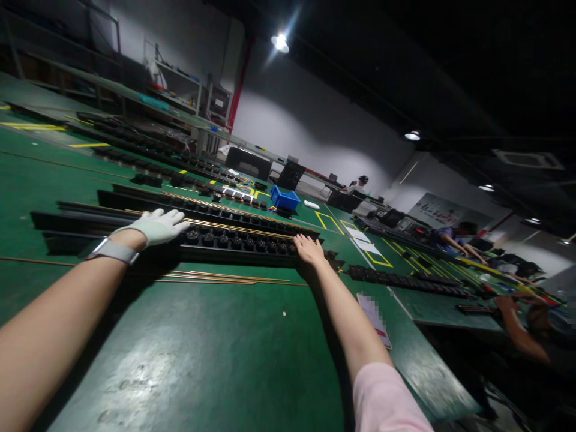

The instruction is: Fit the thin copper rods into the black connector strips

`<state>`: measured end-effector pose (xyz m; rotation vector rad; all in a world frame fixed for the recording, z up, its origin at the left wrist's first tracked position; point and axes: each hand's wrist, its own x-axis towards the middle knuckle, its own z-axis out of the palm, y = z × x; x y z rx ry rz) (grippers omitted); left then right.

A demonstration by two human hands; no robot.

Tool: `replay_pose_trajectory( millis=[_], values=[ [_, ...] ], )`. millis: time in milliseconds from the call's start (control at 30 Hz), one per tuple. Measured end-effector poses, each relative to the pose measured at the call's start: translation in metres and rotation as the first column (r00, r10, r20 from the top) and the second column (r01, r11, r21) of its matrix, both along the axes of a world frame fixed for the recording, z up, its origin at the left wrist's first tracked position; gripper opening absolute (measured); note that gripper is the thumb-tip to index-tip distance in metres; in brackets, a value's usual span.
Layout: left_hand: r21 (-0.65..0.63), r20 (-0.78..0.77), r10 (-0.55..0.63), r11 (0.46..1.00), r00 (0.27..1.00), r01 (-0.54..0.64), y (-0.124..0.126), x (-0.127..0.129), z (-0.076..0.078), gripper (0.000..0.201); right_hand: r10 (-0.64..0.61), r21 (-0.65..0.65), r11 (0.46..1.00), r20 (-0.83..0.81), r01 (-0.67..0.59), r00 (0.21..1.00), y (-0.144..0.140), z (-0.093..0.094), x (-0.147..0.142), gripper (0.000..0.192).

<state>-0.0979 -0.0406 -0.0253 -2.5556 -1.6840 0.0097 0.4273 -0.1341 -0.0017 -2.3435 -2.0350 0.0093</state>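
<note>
My left hand [162,228], in a pale glove with a grey band at the wrist, lies with outstretched fingers on a long black rail [243,257]. Several round black parts [222,241] sit in a row along that rail. Thin brass-coloured rods [234,227] run lengthwise over it, beside my left fingertips. My bare right hand [309,248] rests on the rail's right end, fingers apart and pointing away from me. Behind it stands a second black rail [157,204] with similar parts. Loose rods [225,278] lie on the green table [216,348] in front.
Beyond the rails are a blue bin [284,199], a white object [311,204] and more rows of black parts [175,177]. A phone-like slab [374,321] lies right of my arm. Other people work at the right; a co-worker's arm [524,336] is nearest.
</note>
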Motion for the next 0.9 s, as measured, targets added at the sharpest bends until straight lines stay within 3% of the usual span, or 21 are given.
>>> replay_pose_trajectory(
  millis=[200,433,667,900],
  values=[
    [0.003,-0.055,-0.001,1.0,0.998,0.001,-0.002,0.0,0.0,0.061,0.002,0.015,1.0,-0.029,-0.002,1.0,0.003,-0.006,0.003,0.077],
    [0.003,0.025,-0.02,1.0,0.999,0.02,0.005,-0.004,-0.004,0.057,-0.015,0.027,1.0,-0.06,0.016,0.998,0.006,-0.015,0.007,0.075],
    [0.018,0.041,-0.039,0.999,0.998,0.039,0.01,-0.008,-0.012,0.058,-0.001,-0.001,1.0,-0.039,0.001,0.999,0.008,-0.011,0.008,0.072],
    [0.029,0.006,-0.031,0.999,1.0,0.031,0.007,-0.005,-0.008,0.058,0.046,0.05,0.998,-0.04,-0.044,0.998,0.005,-0.012,-0.001,0.074]
  ],
)
